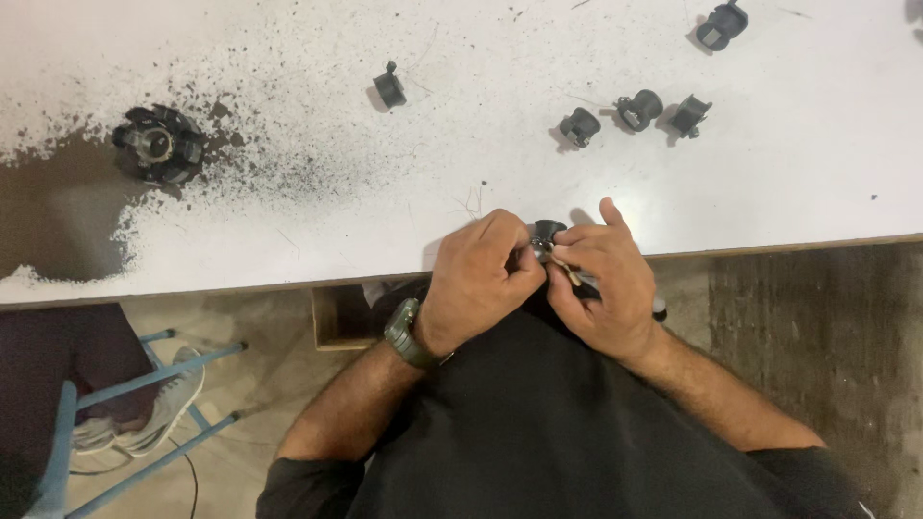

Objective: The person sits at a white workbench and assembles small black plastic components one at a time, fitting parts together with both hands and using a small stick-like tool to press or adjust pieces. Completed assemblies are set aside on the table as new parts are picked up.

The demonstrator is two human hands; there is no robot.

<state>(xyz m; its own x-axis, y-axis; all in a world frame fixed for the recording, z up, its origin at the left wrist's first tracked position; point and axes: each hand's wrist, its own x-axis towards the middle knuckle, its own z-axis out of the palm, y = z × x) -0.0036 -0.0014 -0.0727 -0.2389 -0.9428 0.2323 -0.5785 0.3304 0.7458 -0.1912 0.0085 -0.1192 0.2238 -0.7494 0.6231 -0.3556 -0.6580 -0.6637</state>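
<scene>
My left hand and right hand meet at the near edge of the white surface, just off its rim and over my lap, so the work sits close under my eyes. The fingers of my left hand are clamped around a small black part, steadying it, while the fingers of my right hand pinch a thin pale-tipped tool against it. Beyond the black part, farther across the surface, lie four similar black pieces within reach, a fifth to their left, and a larger round black assembly far left amid dark dust.
</scene>
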